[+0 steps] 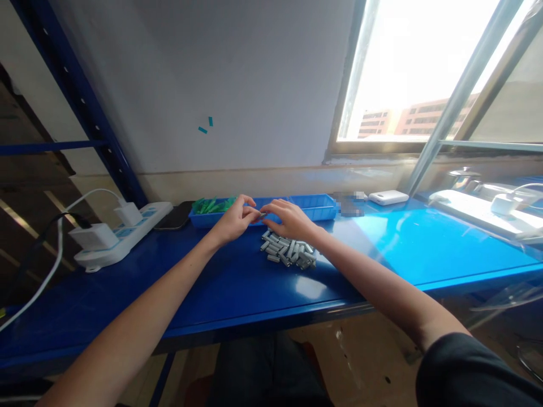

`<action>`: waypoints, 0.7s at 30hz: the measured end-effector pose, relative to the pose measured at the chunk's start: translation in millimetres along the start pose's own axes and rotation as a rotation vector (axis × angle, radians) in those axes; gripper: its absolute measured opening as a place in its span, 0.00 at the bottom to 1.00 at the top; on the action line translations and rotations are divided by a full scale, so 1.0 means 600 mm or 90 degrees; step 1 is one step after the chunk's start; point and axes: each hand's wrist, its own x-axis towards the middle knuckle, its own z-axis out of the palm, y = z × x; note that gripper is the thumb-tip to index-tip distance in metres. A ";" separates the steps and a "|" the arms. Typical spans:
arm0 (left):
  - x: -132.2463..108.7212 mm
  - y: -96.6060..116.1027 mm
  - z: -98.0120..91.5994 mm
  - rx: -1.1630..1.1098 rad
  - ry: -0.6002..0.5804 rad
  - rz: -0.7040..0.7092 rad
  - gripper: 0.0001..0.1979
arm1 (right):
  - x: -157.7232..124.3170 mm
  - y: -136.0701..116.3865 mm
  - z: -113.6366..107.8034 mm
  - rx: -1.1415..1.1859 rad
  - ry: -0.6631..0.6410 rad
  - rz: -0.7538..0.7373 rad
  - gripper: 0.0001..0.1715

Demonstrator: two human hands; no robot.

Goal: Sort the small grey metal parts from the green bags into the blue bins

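My left hand (pixel 236 219) and my right hand (pixel 289 219) meet above the front edge of a long blue bin (pixel 316 211). Between their fingertips is a small grey metal piece (pixel 263 215), mostly covered, with the fingers of both hands closed on it. Just below my right hand, a loose pile of short silver metal cylinders (pixel 288 250) lies on the blue table. Several slim green pieces (pixel 207 206) fill the left compartment of the bin, beside my left hand. My fingers partly hide the bin's middle.
The blue table (pixel 203 299) has a raised front edge. On the left are a white power strip (pixel 139 229) with plugged-in chargers and a dark phone-like slab (pixel 175 216). A white box-shaped device (pixel 388 197) sits at back right, with another power strip (pixel 470 210) farther right.
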 end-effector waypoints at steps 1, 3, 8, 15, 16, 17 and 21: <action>-0.001 0.003 0.002 -0.015 -0.002 -0.003 0.18 | 0.001 -0.004 -0.001 0.001 0.009 -0.008 0.12; -0.003 0.004 0.005 -0.026 0.000 -0.008 0.20 | 0.004 -0.009 -0.006 -0.004 0.036 -0.021 0.10; -0.003 -0.002 0.012 0.165 -0.021 0.044 0.18 | 0.020 -0.003 -0.036 -0.009 0.274 0.067 0.13; -0.003 -0.015 0.047 0.527 -0.186 0.181 0.15 | 0.024 0.034 -0.022 -0.161 0.085 0.293 0.11; -0.005 -0.015 0.048 0.539 -0.195 0.166 0.14 | 0.021 0.035 -0.018 -0.161 0.053 0.311 0.10; -0.007 -0.015 0.048 0.545 -0.198 0.151 0.13 | 0.017 0.035 -0.016 -0.151 0.041 0.326 0.10; -0.013 -0.011 0.037 0.544 -0.172 0.138 0.08 | 0.005 0.021 -0.008 -0.092 0.052 0.330 0.10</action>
